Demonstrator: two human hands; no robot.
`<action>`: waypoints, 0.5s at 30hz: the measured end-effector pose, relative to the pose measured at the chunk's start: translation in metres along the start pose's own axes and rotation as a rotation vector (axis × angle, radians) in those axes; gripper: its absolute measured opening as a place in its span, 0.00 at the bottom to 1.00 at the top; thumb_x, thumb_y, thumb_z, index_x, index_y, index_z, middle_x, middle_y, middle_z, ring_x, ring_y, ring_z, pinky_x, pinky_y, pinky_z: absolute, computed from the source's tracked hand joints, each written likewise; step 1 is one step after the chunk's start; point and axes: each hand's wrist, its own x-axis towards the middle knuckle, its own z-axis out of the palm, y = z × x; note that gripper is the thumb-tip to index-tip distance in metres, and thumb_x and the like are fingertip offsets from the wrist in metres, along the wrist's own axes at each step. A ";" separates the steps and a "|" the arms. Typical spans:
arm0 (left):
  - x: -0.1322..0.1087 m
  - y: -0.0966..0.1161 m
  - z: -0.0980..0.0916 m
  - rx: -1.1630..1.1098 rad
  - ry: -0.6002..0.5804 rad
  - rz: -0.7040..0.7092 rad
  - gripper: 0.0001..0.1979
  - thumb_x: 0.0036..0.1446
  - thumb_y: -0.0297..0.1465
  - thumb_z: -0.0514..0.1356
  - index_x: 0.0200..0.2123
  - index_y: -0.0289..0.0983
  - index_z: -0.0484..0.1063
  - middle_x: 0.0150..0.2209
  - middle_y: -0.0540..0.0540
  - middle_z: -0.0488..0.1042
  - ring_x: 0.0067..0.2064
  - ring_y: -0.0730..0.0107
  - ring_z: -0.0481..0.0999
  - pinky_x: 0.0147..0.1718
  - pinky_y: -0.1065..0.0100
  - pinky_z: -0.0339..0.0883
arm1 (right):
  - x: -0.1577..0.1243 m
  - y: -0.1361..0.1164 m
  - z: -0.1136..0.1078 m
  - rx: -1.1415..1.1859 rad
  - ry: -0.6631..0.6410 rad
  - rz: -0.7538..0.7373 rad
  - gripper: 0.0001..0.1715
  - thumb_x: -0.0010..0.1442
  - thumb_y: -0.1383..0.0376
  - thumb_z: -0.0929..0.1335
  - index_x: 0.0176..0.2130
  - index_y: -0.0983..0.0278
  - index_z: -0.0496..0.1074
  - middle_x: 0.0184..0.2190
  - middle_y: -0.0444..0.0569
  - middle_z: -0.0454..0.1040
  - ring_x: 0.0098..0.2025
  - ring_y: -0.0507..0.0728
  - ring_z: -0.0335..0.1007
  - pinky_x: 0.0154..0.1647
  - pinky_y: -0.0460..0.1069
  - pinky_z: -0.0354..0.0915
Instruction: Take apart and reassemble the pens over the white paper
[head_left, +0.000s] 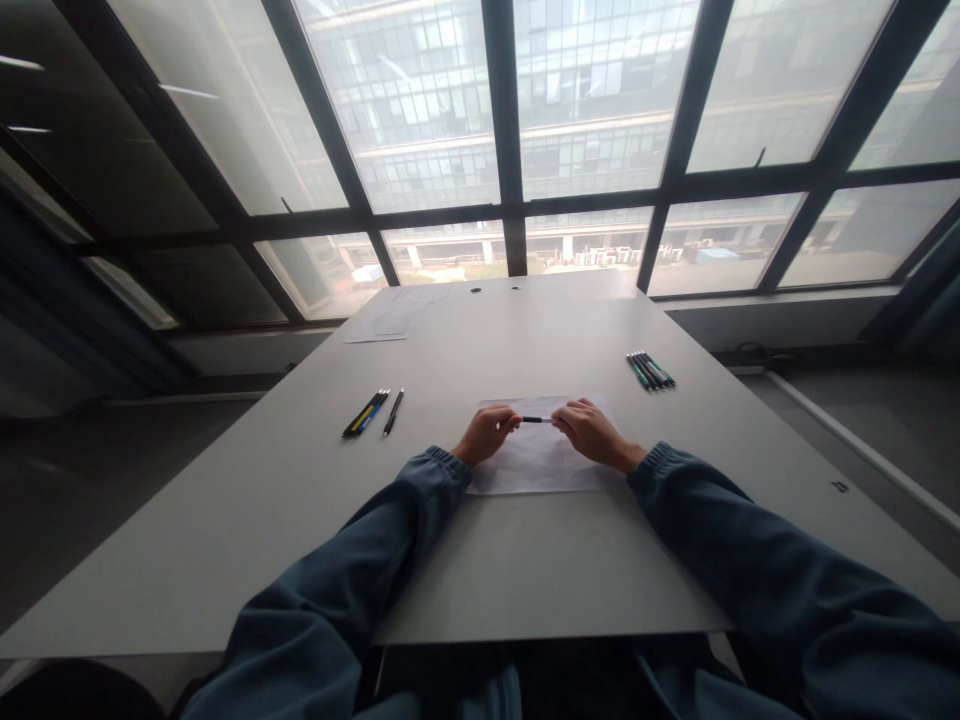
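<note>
Fingers [514, 424] of the left hand [484, 434] and right hand [591, 430] pinch a pen [534, 420] between them, one hand at each end, its dark part leftward, over a sheet of paper [544, 470] on the table [540, 570]. Left of that sheet, a bundle of pens [365, 414] lies beside a single black pen [393, 413]; on the right lies a row of pens [651, 371].
</note>
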 end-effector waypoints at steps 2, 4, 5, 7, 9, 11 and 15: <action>0.001 0.001 0.000 -0.012 0.019 0.049 0.22 0.66 0.42 0.54 0.24 0.36 0.74 0.24 0.48 0.72 0.29 0.71 0.69 0.33 0.68 0.64 | 0.000 0.000 0.000 0.002 -0.016 0.006 0.14 0.70 0.63 0.62 0.38 0.64 0.74 0.32 0.52 0.77 0.35 0.56 0.70 0.45 0.52 0.59; 0.002 0.004 -0.001 -0.020 0.036 0.078 0.21 0.66 0.42 0.55 0.25 0.36 0.74 0.24 0.47 0.72 0.29 0.71 0.69 0.34 0.67 0.65 | 0.000 0.000 -0.001 0.014 -0.011 0.014 0.14 0.70 0.63 0.62 0.37 0.64 0.74 0.32 0.52 0.77 0.35 0.56 0.71 0.45 0.52 0.59; 0.002 0.005 -0.002 -0.022 0.044 0.082 0.21 0.66 0.42 0.55 0.25 0.36 0.75 0.25 0.47 0.72 0.29 0.71 0.69 0.33 0.67 0.65 | 0.000 0.000 -0.001 0.022 0.003 0.023 0.14 0.70 0.62 0.62 0.37 0.64 0.74 0.32 0.52 0.77 0.34 0.56 0.71 0.45 0.52 0.60; 0.002 0.006 -0.002 -0.024 0.062 0.068 0.21 0.66 0.41 0.55 0.27 0.36 0.76 0.25 0.46 0.73 0.29 0.71 0.70 0.33 0.67 0.65 | 0.001 0.000 -0.001 0.043 0.047 0.066 0.14 0.69 0.60 0.63 0.37 0.63 0.74 0.31 0.51 0.77 0.33 0.56 0.71 0.45 0.52 0.60; 0.002 0.006 -0.003 -0.030 0.103 0.040 0.19 0.66 0.41 0.56 0.29 0.36 0.77 0.27 0.45 0.75 0.30 0.70 0.71 0.32 0.67 0.66 | 0.001 0.001 -0.001 0.086 0.119 0.159 0.14 0.67 0.55 0.66 0.38 0.62 0.75 0.29 0.49 0.77 0.32 0.56 0.71 0.43 0.53 0.61; 0.001 0.006 -0.003 -0.039 0.161 0.018 0.17 0.65 0.41 0.57 0.33 0.36 0.78 0.29 0.45 0.76 0.31 0.70 0.72 0.32 0.67 0.66 | 0.002 0.003 0.000 0.196 0.212 0.284 0.16 0.62 0.51 0.69 0.39 0.61 0.75 0.28 0.48 0.77 0.30 0.57 0.71 0.40 0.53 0.63; -0.001 0.005 -0.005 -0.044 0.240 0.013 0.15 0.64 0.40 0.58 0.34 0.37 0.79 0.31 0.44 0.77 0.34 0.68 0.74 0.34 0.66 0.68 | 0.005 0.007 0.001 0.688 0.315 0.464 0.21 0.59 0.48 0.70 0.40 0.63 0.75 0.26 0.47 0.74 0.28 0.56 0.69 0.33 0.51 0.65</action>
